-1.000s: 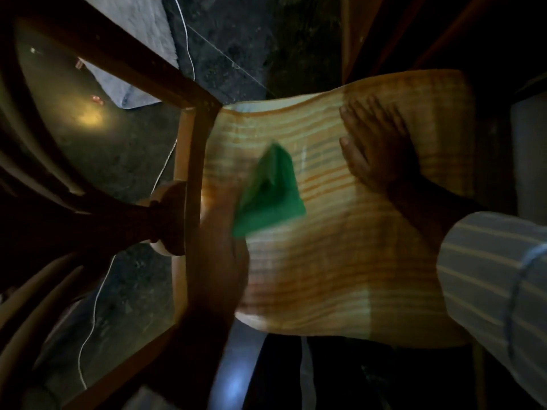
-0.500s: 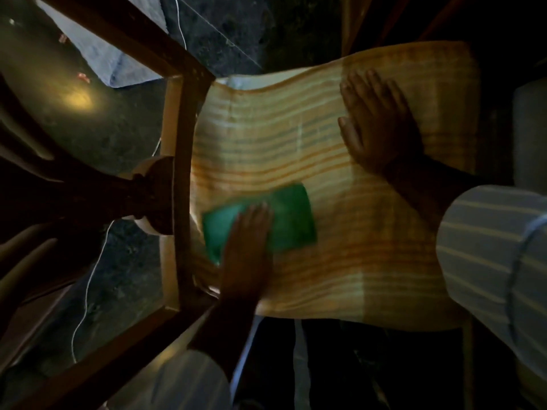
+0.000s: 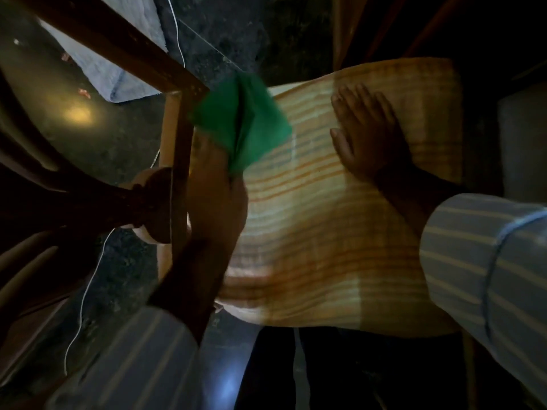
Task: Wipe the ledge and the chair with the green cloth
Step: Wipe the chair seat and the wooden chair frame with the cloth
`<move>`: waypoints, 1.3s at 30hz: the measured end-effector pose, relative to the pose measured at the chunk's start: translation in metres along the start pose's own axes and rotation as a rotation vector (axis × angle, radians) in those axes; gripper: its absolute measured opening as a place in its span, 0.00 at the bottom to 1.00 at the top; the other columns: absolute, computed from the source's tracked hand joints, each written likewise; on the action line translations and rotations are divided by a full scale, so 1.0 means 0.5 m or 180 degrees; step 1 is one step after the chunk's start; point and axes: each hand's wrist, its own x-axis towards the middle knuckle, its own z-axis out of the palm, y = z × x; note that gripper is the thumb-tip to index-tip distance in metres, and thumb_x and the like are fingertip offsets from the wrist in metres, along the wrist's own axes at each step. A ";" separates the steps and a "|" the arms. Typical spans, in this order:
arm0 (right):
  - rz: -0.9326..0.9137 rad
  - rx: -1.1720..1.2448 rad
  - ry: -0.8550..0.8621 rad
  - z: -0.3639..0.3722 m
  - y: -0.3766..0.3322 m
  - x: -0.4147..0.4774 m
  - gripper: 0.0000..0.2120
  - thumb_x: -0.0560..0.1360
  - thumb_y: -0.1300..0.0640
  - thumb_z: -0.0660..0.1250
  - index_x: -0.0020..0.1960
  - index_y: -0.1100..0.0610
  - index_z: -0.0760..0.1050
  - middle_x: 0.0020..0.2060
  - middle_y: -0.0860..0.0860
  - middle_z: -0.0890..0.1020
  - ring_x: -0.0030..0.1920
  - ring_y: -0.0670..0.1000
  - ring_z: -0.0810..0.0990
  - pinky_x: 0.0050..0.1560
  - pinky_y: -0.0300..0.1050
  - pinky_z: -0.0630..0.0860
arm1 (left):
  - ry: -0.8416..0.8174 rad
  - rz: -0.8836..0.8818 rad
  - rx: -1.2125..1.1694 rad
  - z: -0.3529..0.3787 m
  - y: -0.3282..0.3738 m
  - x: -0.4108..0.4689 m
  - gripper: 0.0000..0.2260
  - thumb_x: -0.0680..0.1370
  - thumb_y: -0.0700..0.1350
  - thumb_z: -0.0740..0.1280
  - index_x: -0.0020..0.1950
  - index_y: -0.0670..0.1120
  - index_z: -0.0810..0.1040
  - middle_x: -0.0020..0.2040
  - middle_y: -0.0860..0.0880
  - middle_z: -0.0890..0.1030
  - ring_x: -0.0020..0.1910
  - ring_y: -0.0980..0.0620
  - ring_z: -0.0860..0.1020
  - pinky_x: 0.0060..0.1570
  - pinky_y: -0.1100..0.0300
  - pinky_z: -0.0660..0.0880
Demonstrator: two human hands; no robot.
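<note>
I look down on a wooden chair [image 3: 177, 161] whose seat carries a striped orange and cream cushion [image 3: 340, 232]. My left hand [image 3: 217, 196] grips the green cloth [image 3: 245, 125] by its lower end. The cloth fans out over the cushion's far left corner and the chair's frame, blurred by motion. My right hand [image 3: 367, 137] lies flat, fingers spread, on the far right part of the cushion. Both forearms wear striped sleeves. No ledge can be made out in this dim view.
A dark wooden chair rail [image 3: 118, 45] runs diagonally at upper left. A grey mat [image 3: 109, 69] lies on the dark floor beyond it. A thin white cord [image 3: 85, 294] trails across the floor at left. A turned wooden post [image 3: 151, 202] stands by the frame.
My left hand has swept the green cloth from the near left of the cushion up to its far left corner. The right hand has stayed pressed on the cushion.
</note>
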 end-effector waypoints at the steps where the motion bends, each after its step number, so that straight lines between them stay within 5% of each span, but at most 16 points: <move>1: -0.0010 -0.0009 -0.0001 -0.002 0.001 0.000 0.30 0.85 0.43 0.49 0.84 0.54 0.60 0.83 0.54 0.64 0.84 0.58 0.60 0.83 0.59 0.55 | 0.0061 0.0198 0.0070 0.028 0.006 0.047 0.13 0.78 0.37 0.62 0.62 0.40 0.76 0.59 0.40 0.80 0.61 0.42 0.78 0.57 0.63 0.72; 3: -0.0018 -0.0007 0.0027 -0.002 0.001 0.000 0.30 0.85 0.43 0.49 0.84 0.55 0.60 0.83 0.54 0.64 0.84 0.58 0.60 0.83 0.60 0.55 | -0.0331 0.0383 0.0383 0.100 0.020 0.112 0.19 0.79 0.35 0.62 0.70 0.39 0.72 0.71 0.38 0.74 0.72 0.41 0.70 0.74 0.51 0.64; 6: 0.0013 -0.0019 -0.0017 0.005 0.002 0.000 0.31 0.84 0.44 0.50 0.84 0.55 0.59 0.83 0.55 0.64 0.84 0.59 0.60 0.83 0.60 0.55 | -0.1054 0.0306 0.1062 0.203 0.029 0.112 0.26 0.78 0.37 0.60 0.77 0.41 0.64 0.79 0.43 0.64 0.79 0.44 0.59 0.78 0.50 0.52; 11: -0.0068 -0.0058 -0.0230 0.013 0.012 0.003 0.31 0.83 0.46 0.50 0.85 0.54 0.56 0.83 0.55 0.63 0.84 0.59 0.59 0.83 0.60 0.53 | -0.1141 0.0734 0.1078 0.230 0.037 -0.024 0.23 0.75 0.44 0.63 0.70 0.40 0.73 0.72 0.42 0.74 0.75 0.44 0.68 0.75 0.45 0.60; 17: 0.0047 0.0104 -0.0260 0.003 0.000 -0.001 0.31 0.84 0.43 0.50 0.84 0.54 0.59 0.83 0.54 0.63 0.84 0.59 0.60 0.83 0.61 0.54 | -0.1890 0.1354 0.0743 0.162 -0.007 -0.312 0.22 0.76 0.40 0.59 0.70 0.40 0.74 0.76 0.42 0.69 0.77 0.42 0.64 0.71 0.40 0.65; 21: 0.0341 0.0336 -0.0574 -0.026 -0.022 0.001 0.30 0.85 0.45 0.50 0.85 0.54 0.56 0.85 0.52 0.58 0.85 0.57 0.55 0.84 0.60 0.50 | -0.2183 0.1368 0.0618 0.131 -0.020 -0.339 0.30 0.81 0.58 0.58 0.78 0.41 0.64 0.81 0.46 0.57 0.81 0.47 0.52 0.77 0.45 0.53; 24: 0.0872 0.0776 -0.0812 -0.063 -0.068 -0.003 0.29 0.84 0.49 0.54 0.84 0.55 0.59 0.84 0.54 0.60 0.84 0.57 0.57 0.83 0.57 0.53 | -0.2255 0.1175 0.0232 0.105 -0.004 -0.293 0.26 0.82 0.58 0.55 0.73 0.44 0.72 0.78 0.46 0.67 0.77 0.46 0.63 0.74 0.44 0.61; 26: 0.0895 0.1020 -0.1047 -0.088 -0.091 -0.028 0.25 0.82 0.48 0.62 0.77 0.57 0.70 0.77 0.59 0.71 0.77 0.60 0.68 0.76 0.53 0.65 | -0.1812 0.1091 0.0210 0.089 -0.004 -0.256 0.17 0.82 0.47 0.59 0.66 0.43 0.77 0.70 0.43 0.75 0.70 0.43 0.71 0.68 0.43 0.69; 28: 0.0871 0.1404 -0.1360 -0.116 -0.116 -0.073 0.18 0.78 0.43 0.69 0.60 0.54 0.82 0.59 0.56 0.83 0.61 0.57 0.81 0.56 0.49 0.75 | -0.1437 0.0728 0.0639 0.074 -0.010 -0.222 0.18 0.77 0.39 0.65 0.68 0.42 0.75 0.70 0.43 0.74 0.70 0.42 0.70 0.69 0.44 0.68; 30: 0.1212 0.1848 -0.1793 -0.138 -0.134 -0.128 0.23 0.68 0.31 0.74 0.45 0.51 0.85 0.40 0.47 0.86 0.43 0.49 0.84 0.40 0.44 0.74 | -0.1550 0.0161 0.1068 0.067 -0.021 -0.194 0.24 0.77 0.44 0.68 0.73 0.44 0.70 0.71 0.43 0.72 0.72 0.42 0.67 0.70 0.48 0.66; 32: 0.1536 0.2008 -0.2126 -0.153 -0.141 -0.176 0.29 0.55 0.23 0.75 0.39 0.48 0.84 0.34 0.43 0.85 0.38 0.44 0.82 0.36 0.40 0.74 | -0.1843 -0.0170 0.1133 0.066 -0.032 -0.178 0.25 0.77 0.51 0.69 0.73 0.46 0.69 0.70 0.44 0.73 0.69 0.43 0.69 0.66 0.49 0.69; 34: 0.1364 0.1890 -0.2519 -0.151 -0.140 -0.192 0.26 0.53 0.29 0.81 0.43 0.45 0.86 0.42 0.42 0.87 0.46 0.50 0.85 0.39 0.40 0.75 | -0.2126 -0.0432 0.0877 0.064 -0.041 -0.160 0.23 0.75 0.52 0.72 0.68 0.47 0.73 0.66 0.45 0.76 0.64 0.44 0.74 0.61 0.52 0.72; 36: 0.0777 0.1469 -0.3136 -0.149 -0.143 -0.180 0.34 0.58 0.41 0.86 0.63 0.45 0.84 0.62 0.49 0.85 0.61 0.57 0.83 0.54 0.46 0.80 | -0.2465 -0.0576 0.0755 0.054 -0.042 -0.143 0.18 0.73 0.51 0.75 0.60 0.47 0.79 0.59 0.45 0.79 0.56 0.46 0.77 0.51 0.59 0.71; 39: 0.0736 0.1722 -0.3979 -0.145 -0.146 -0.160 0.39 0.67 0.59 0.84 0.76 0.57 0.74 0.74 0.59 0.77 0.67 0.62 0.81 0.65 0.56 0.81 | -0.2705 -0.0983 0.0232 0.017 -0.034 -0.137 0.09 0.70 0.46 0.77 0.46 0.49 0.79 0.44 0.49 0.79 0.40 0.55 0.75 0.34 0.70 0.66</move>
